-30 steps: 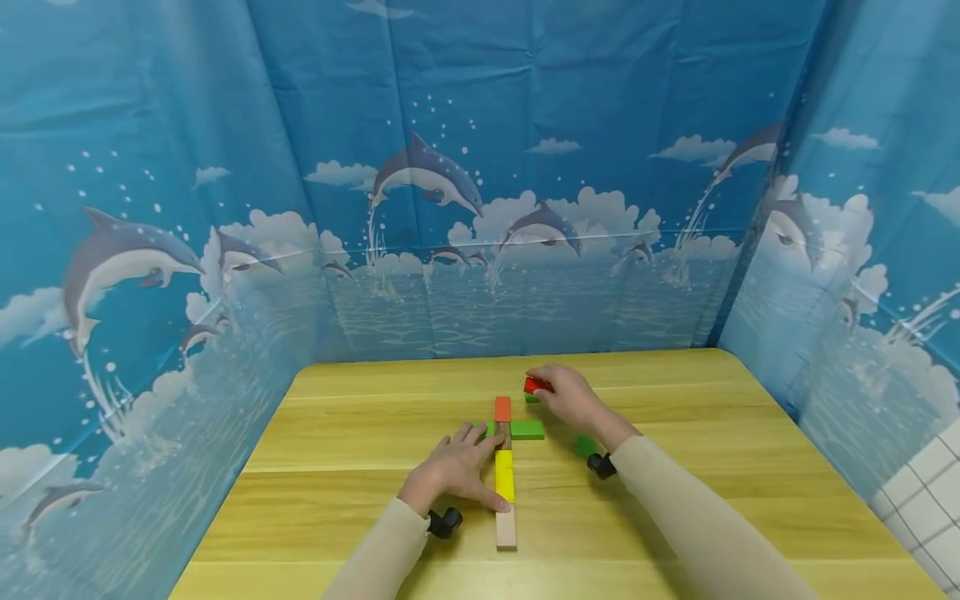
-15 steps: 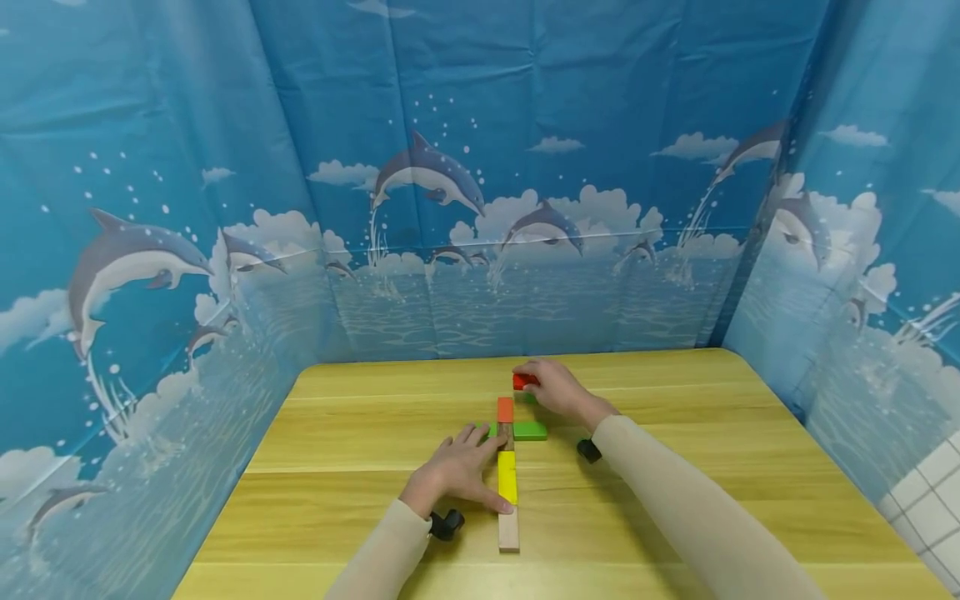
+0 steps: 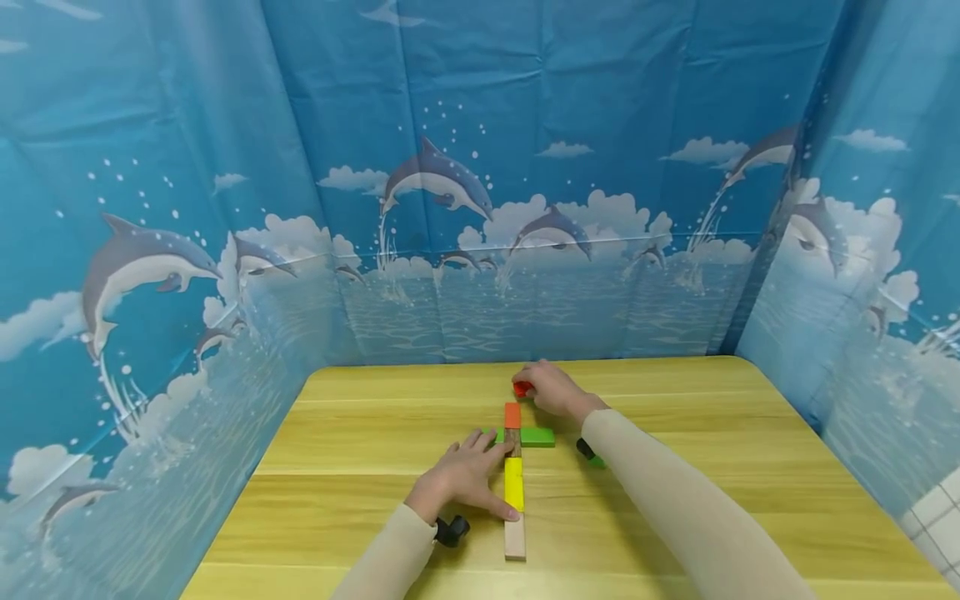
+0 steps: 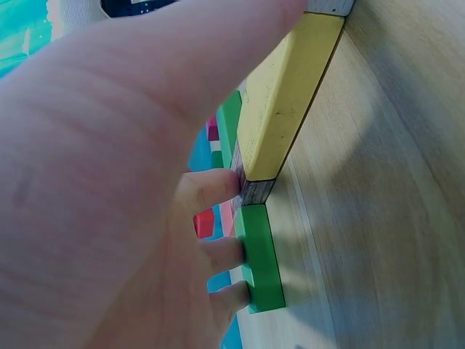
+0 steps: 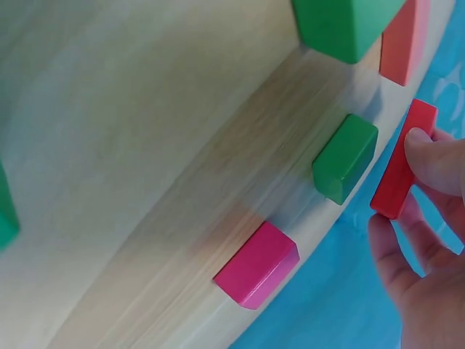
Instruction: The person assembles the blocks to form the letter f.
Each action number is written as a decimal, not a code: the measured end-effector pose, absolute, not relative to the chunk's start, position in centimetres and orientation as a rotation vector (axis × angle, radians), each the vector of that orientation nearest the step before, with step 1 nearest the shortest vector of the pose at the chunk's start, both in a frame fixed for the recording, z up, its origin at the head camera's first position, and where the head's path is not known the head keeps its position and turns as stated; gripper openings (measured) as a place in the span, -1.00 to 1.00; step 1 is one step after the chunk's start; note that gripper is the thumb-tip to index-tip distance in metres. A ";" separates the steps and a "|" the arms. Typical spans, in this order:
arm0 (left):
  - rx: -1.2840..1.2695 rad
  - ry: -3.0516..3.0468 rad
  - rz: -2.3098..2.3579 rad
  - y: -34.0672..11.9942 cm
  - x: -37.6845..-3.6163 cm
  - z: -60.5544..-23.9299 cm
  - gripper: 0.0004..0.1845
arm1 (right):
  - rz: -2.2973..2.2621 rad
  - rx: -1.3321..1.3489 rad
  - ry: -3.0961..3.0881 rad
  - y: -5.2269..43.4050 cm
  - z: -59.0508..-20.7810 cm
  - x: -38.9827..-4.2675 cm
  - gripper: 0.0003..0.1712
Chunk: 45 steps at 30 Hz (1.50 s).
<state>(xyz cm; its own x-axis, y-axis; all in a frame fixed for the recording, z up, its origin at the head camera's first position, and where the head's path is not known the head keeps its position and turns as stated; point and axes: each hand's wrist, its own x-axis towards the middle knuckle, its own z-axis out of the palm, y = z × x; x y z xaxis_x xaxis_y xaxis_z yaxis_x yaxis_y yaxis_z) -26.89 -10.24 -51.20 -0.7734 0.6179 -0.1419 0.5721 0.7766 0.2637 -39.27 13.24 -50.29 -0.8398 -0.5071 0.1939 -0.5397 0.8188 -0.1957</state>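
Wooden blocks form a cross on the table: beige [image 3: 514, 543], yellow [image 3: 513, 485], brown [image 3: 513, 442] and orange-red [image 3: 512, 415] in a line, with green arms at either side of the brown one. My left hand [image 3: 467, 479] spreads over the line from the left. Its thumb rests where yellow meets beige, its index finger touches the brown block, and other fingers touch the left green block [image 4: 263, 262]. At the line's far end, my right hand [image 3: 555, 390] pinches a red block [image 5: 407, 160] between thumb and fingers, raised off the table.
In the right wrist view, a loose green block [image 5: 345, 156] and a magenta block [image 5: 258, 265] lie near the table's far edge. Another green block [image 3: 597, 462] sits under my right wrist. A dolphin-print curtain [image 3: 465, 317] hangs behind the table [image 3: 360, 433].
My right hand has carried the red block left, from above a loose green block to just beyond the orange-red block. My left hand keeps its place on the line.
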 end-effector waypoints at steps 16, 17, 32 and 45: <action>0.927 2.744 0.301 -10.2 -26.9 -51.1 0.19 | 0.304 0.910 -2.852 13.1 -51.5 -40.1 -0.59; 0.925 2.743 0.302 -10.2 -26.9 -51.1 0.19 | 0.315 0.900 -2.850 13.1 -51.6 -40.1 -0.59; 0.911 2.743 0.278 -10.2 -26.7 -50.8 0.18 | 0.809 0.492 -2.840 13.3 -52.9 -39.7 -0.65; 0.921 2.738 0.282 -10.2 -27.0 -51.2 0.18 | 1.035 0.326 -2.834 13.5 -53.1 -40.2 -0.61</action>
